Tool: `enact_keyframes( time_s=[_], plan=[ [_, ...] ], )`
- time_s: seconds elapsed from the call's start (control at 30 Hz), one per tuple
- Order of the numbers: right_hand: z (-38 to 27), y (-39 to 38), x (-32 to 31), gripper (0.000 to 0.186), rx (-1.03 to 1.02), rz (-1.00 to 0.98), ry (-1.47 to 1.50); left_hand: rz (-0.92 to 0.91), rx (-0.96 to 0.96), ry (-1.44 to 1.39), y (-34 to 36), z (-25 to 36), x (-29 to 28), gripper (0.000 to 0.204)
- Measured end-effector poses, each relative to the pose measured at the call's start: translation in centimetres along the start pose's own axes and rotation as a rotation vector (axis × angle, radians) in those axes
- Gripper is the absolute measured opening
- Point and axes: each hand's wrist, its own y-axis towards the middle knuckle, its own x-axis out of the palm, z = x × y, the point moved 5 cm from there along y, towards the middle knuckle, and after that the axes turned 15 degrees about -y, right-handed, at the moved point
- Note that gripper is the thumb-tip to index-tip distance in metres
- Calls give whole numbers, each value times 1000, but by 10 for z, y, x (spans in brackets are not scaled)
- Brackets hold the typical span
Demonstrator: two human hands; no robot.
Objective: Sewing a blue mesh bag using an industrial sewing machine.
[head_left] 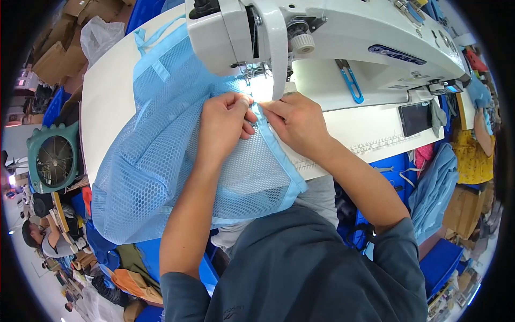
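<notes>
Workroom: several cartons and one green fan off to my left, with one other worker farther toward the rim.
Bench: one, white, a ruler scale along its near edge.
Sewing machine: one, white, its light shining on the needle area.
Mesh piece: one, light blue, bunched over the bench's left part, running in beneath the machine head and down toward my lap.
Hands: two, both mine; my left hand pinches the edge strip close to the needle area, my right hand grasps that same strip just beside it, at the fingertips.
Tools: one pair of blue-handled thread snips under the machine arm.
Right end: one dark phone, one grey cloth just beside it.
</notes>
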Motion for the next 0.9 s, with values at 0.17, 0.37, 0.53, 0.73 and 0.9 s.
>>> enact_keyframes(
  time_s=[0.17,0.37,0.53,0.73,0.9],
  plan=[
    [11,13,3,13,151,-127,144,1,-15,98,2,12,8,27],
    [23,26,3,28,343,-371,243,37,8,162,8,12,7,23],
    [27,32,7,32,392,-436,258,58,54,181,2,12,11,18],
    [31,35,16,23,186,-201,151,68,120,185,1,10,11,13],
    [26,30,14,23,134,-202,94,37,99,108,0,9,11,9]
  ],
)
